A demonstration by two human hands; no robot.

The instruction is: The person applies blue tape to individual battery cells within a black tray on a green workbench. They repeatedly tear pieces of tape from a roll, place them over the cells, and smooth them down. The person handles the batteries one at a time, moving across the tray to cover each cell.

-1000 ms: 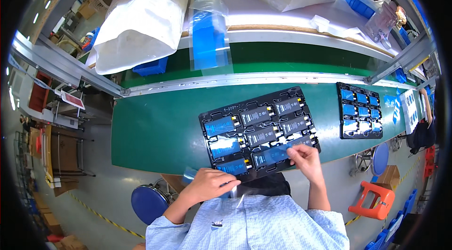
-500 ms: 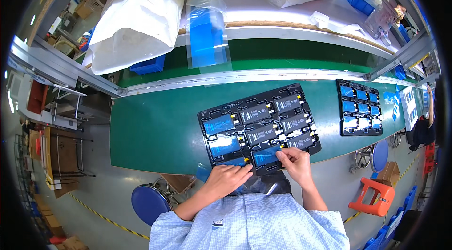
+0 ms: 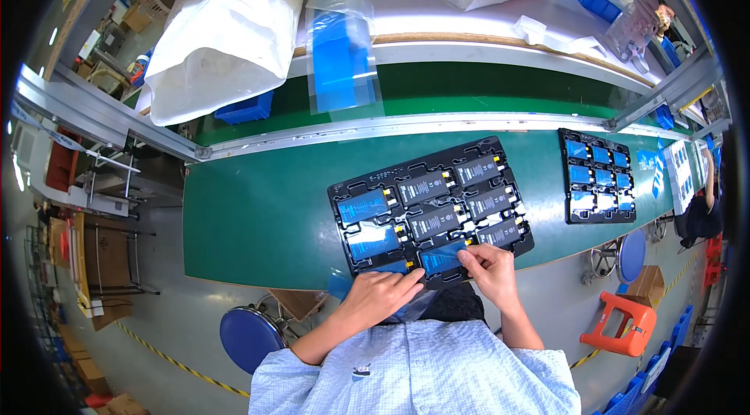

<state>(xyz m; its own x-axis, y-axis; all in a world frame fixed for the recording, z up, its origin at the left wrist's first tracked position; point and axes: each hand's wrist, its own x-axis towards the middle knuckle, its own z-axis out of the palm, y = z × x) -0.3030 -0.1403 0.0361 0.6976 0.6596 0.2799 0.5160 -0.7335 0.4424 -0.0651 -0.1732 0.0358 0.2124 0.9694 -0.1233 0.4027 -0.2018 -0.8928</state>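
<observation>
While the right hand pinches the blue film at its right end, the film's long axis runs toward the left hand, grip unclear.

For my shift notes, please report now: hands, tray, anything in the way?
Right hand at right end of front-middle battery. Left hand partly hiding front-left battery. Black tray lying on table.
</observation>
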